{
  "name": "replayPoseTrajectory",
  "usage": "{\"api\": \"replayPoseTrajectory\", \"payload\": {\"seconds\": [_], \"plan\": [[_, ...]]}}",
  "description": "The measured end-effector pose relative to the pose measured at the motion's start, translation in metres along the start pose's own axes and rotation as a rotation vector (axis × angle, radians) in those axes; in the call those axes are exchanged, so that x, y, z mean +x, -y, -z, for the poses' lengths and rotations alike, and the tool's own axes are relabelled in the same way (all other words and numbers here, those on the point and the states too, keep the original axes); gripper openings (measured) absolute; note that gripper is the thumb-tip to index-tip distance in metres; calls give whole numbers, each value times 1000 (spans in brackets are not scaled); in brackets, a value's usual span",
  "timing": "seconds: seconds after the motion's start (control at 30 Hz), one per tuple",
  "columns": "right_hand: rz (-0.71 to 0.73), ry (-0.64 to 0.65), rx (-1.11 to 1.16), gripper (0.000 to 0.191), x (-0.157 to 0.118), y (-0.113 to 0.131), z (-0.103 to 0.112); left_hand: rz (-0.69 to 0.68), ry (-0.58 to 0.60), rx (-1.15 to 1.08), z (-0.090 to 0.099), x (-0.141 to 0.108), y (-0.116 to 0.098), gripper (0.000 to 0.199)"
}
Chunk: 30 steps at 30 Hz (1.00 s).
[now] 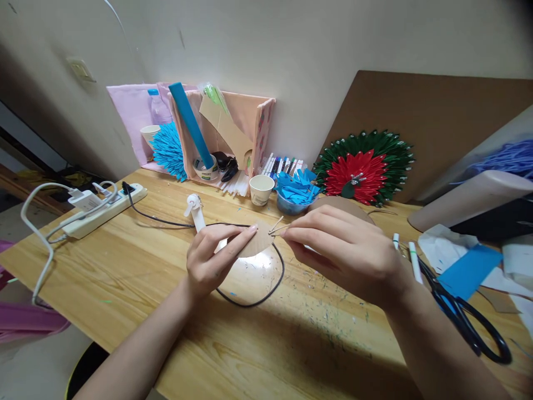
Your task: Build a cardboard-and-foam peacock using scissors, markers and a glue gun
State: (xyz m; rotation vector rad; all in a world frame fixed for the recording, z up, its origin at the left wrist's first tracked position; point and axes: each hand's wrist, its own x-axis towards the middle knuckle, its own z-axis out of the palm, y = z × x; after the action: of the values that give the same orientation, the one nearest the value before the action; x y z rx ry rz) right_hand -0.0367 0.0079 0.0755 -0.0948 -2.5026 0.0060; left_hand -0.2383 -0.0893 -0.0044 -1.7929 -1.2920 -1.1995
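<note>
My left hand (pixel 216 253) pinches a small rounded piece of cardboard (pixel 255 244) between thumb and fingers, just above the table. At its right edge, my right hand (pixel 339 250) has its fingertips closed on a thin pale stick (pixel 280 229), whose tip meets the cardboard. Another thin stick (pixel 275 223) slants up from the same spot; whether it is attached I cannot tell. A black cord (pixel 283 272) loops on the table below the cardboard. Just beyond my left hand stands a white device (pixel 195 210), partly hidden.
Behind are a paper cup (pixel 261 190), a bowl of blue strips (pixel 296 191) and markers (pixel 285 165). A red and green paper flower (pixel 362 169) leans against a brown board (pixel 437 122). Black scissors (pixel 466 319) lie right, a power strip (pixel 106 210) left.
</note>
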Motion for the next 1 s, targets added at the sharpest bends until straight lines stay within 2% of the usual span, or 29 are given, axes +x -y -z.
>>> {"api": "replayPoseTrajectory", "payload": {"seconds": [1.0], "plan": [[91, -9, -140, 12, 3, 0, -2, -18, 10, -84, -3, -1, -3, 36]]}}
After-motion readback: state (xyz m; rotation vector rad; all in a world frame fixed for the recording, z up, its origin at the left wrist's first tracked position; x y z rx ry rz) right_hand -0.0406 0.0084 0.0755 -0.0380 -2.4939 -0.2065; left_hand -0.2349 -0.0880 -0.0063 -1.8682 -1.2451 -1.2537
